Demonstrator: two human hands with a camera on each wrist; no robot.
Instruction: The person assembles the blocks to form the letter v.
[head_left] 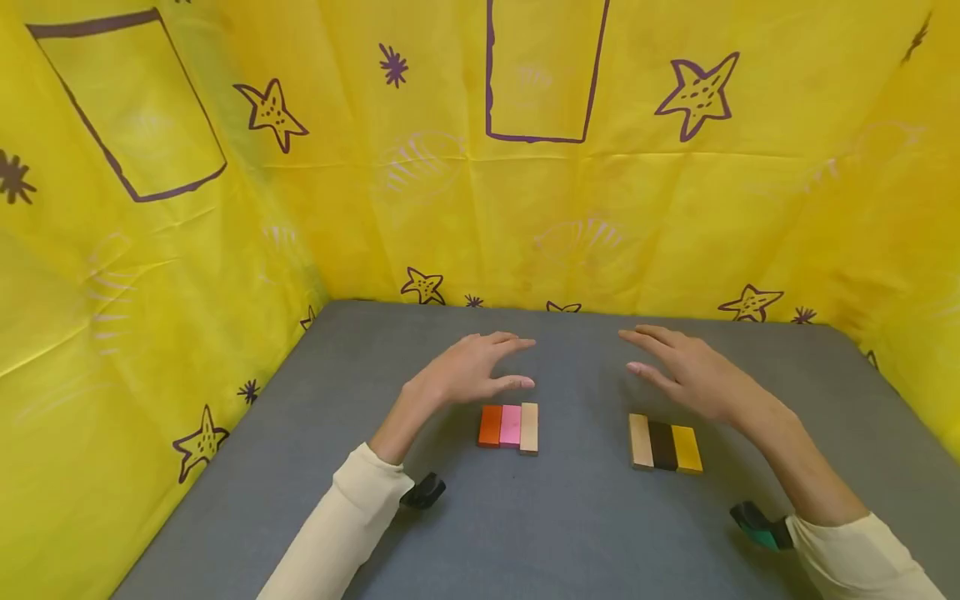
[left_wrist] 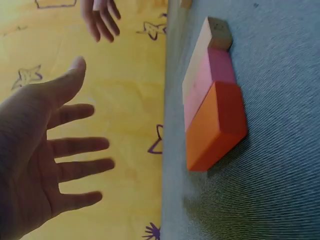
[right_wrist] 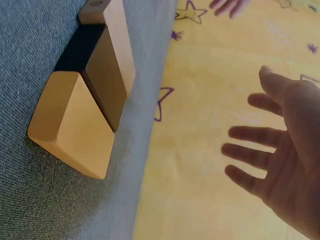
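Note:
My left hand (head_left: pixel 476 367) hovers with fingers spread, holding nothing, just beyond a row of three small blocks. That row has an orange block (head_left: pixel 490 426), a pink block (head_left: pixel 510 426) and a plain wood block (head_left: pixel 528 428), side by side. Over on the right, my right hand (head_left: pixel 693 372) is also raised with straight, parted fingers and nothing in it. Below it lies a second row: a plain wood block (head_left: pixel 641 441), a dark brown block (head_left: pixel 663 446) and a yellow block (head_left: pixel 687 449). Both wrist views show the blocks lying flat, their long sides together.
The blocks lie on a grey cloth-covered table (head_left: pixel 577 525). Yellow fabric (head_left: pixel 450 208) with starfish drawings hangs behind it and along both sides. Black wrist-worn devices (head_left: pixel 423 492) show under both sleeves. A stretch of tabletop separates the two rows.

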